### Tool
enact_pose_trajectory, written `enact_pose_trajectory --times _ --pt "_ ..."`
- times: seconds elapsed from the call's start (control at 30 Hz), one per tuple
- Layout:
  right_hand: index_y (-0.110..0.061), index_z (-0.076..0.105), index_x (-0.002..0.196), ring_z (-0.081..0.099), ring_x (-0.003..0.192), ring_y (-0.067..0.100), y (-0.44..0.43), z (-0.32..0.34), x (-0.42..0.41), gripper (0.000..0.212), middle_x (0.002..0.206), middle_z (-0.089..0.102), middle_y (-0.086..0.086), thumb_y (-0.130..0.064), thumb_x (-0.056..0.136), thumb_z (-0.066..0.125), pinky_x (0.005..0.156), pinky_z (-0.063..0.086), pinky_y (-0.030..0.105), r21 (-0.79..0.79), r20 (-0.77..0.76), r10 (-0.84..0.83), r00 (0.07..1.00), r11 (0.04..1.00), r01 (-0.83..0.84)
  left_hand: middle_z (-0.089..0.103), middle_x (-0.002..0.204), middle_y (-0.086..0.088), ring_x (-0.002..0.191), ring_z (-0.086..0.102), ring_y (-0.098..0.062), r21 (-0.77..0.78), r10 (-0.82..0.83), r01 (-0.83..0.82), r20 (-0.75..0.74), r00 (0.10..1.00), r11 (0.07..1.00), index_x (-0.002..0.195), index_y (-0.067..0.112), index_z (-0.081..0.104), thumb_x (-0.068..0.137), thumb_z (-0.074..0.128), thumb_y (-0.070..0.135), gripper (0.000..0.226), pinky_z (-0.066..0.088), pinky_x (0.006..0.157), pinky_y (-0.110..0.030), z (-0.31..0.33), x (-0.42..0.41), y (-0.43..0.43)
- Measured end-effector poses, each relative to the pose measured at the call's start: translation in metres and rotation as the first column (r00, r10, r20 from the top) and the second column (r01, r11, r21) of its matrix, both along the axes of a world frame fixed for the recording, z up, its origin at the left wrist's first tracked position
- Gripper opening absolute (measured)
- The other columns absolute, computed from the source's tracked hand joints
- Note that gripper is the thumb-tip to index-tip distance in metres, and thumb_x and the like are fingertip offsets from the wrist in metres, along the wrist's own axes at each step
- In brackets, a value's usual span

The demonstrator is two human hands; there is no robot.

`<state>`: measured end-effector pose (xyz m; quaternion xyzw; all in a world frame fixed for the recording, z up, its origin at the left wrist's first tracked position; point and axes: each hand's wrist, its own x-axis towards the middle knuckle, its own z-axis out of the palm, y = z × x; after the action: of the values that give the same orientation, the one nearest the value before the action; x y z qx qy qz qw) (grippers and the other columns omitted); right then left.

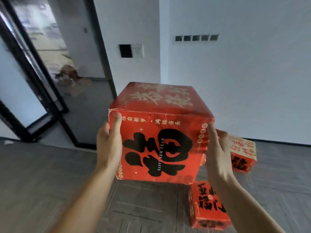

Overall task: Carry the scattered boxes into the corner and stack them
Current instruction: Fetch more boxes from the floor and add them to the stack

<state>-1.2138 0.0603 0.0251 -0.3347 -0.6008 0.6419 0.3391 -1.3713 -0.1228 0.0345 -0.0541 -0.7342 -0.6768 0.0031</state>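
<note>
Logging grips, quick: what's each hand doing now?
Left hand: grips the red box at its left edge, thumb on front.
Right hand: flat against the box's right side, fingers straight.

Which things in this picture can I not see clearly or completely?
- Head view, held box: its far sides and underside face away.
- Left hand: its fingers, behind the box.
- Farther floor box: partly behind the right hand, blurred.
- Nearer floor box: print blurred, right edge behind the right forearm.
</note>
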Motion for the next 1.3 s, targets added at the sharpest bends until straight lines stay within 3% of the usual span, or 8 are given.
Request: enact_pose_trajectory --times 0.1,0.23,0.37,0.6,0.73,0.87,1.03,1.3 --pt "-0.059 0.051 0.115 0.059 0.130 0.015 -0.023 0.010 -0.008 0.060 0.138 0.061 -0.014 -0.099 0.070 0.050 0.114 0.043 0.056 -0.002 -0.008 0.137 0.991 0.991 -0.137 0.078 0.108 0.012 0.103 0.073 -0.011 0.046 0.113 -0.113 -0.005 0.994 0.993 0.110 0.033 0.073 0.090 0.054 0.079 0.054 0.053 0.104 -0.046 0.008 0.024 -0.040" --pt "-0.045 0.047 0.105 0.054 0.097 -0.012 -0.074 0.021 -0.022 0.026 0.105 0.056 -0.028 -0.070 0.098 0.046 0.101 0.039 0.038 0.037 0.002 0.325 0.946 0.945 -0.325 0.080 0.101 0.014 0.096 0.077 -0.011 0.071 0.273 -0.271 -0.010 0.962 0.960 0.105 0.038 0.073 0.096 0.056 0.070 0.037 0.056 0.100 -0.049 0.017 0.053 -0.108" --pt "-0.038 0.051 0.110 0.065 0.116 0.014 -0.145 0.018 -0.036 0.057 0.123 0.064 -0.010 -0.088 0.082 0.048 0.106 0.050 0.052 0.024 -0.045 0.499 0.865 0.867 -0.498 0.080 0.099 0.017 0.096 0.077 -0.011 0.135 0.434 -0.431 0.007 0.901 0.892 0.092 0.052 0.074 0.097 0.057 0.068 0.024 0.057 0.099 -0.049 0.024 0.078 -0.187" --pt "-0.008 0.063 0.114 0.073 0.106 0.026 -0.288 0.032 -0.062 0.096 0.112 0.072 0.007 -0.096 0.079 0.049 0.097 0.058 0.054 0.102 -0.023 0.710 0.703 0.702 -0.705 0.079 0.104 0.019 0.098 0.076 -0.006 0.223 0.652 -0.629 -0.039 0.757 0.744 0.107 0.044 0.073 0.099 0.055 0.063 0.028 0.057 0.090 -0.038 0.034 0.129 -0.334" --pt "-0.018 0.058 0.111 0.067 0.101 0.009 -0.380 0.040 -0.062 0.068 0.106 0.065 -0.009 -0.081 0.086 0.049 0.093 0.054 0.039 0.124 -0.066 0.778 0.625 0.628 -0.768 0.077 0.101 0.026 0.102 0.072 -0.004 0.275 0.761 -0.722 -0.060 0.647 0.635 0.107 0.043 0.071 0.100 0.056 0.058 0.022 0.054 0.087 -0.033 0.035 0.154 -0.417" --pt "-0.019 0.053 0.116 0.062 0.100 0.002 -0.468 0.048 -0.057 0.070 0.108 0.060 -0.011 -0.078 0.081 0.046 0.081 0.047 0.026 0.103 -0.073 0.847 0.526 0.531 -0.841 0.078 0.109 0.014 0.108 0.072 -0.012 0.272 0.817 -0.774 -0.105 0.566 0.572 0.104 0.046 0.075 0.100 0.056 0.060 0.024 0.056 0.095 -0.044 0.031 0.170 -0.502" --pt "-0.040 0.054 0.134 0.068 0.111 0.005 -0.571 0.050 -0.062 0.077 0.118 0.070 -0.018 -0.091 0.077 0.047 0.102 0.052 0.043 0.136 -0.070 0.896 0.438 0.444 -0.886 0.079 0.109 0.010 0.108 0.072 -0.016 0.280 0.863 -0.817 -0.125 0.489 0.503 0.106 0.044 0.075 0.101 0.057 0.059 0.024 0.057 0.098 -0.052 0.020 0.181 -0.597" --pt "-0.037 0.071 0.119 0.073 0.106 0.009 -0.721 0.046 -0.076 0.074 0.106 0.079 -0.017 -0.093 0.076 0.047 0.103 0.053 0.048 0.093 0.041 0.961 0.272 0.268 -0.959 0.076 0.110 0.004 0.107 0.072 -0.020 0.293 0.938 -0.891 -0.107 0.329 0.346 0.106 0.040 0.073 0.088 0.057 0.075 0.043 0.057 0.097 -0.055 0.002 0.207 -0.728"
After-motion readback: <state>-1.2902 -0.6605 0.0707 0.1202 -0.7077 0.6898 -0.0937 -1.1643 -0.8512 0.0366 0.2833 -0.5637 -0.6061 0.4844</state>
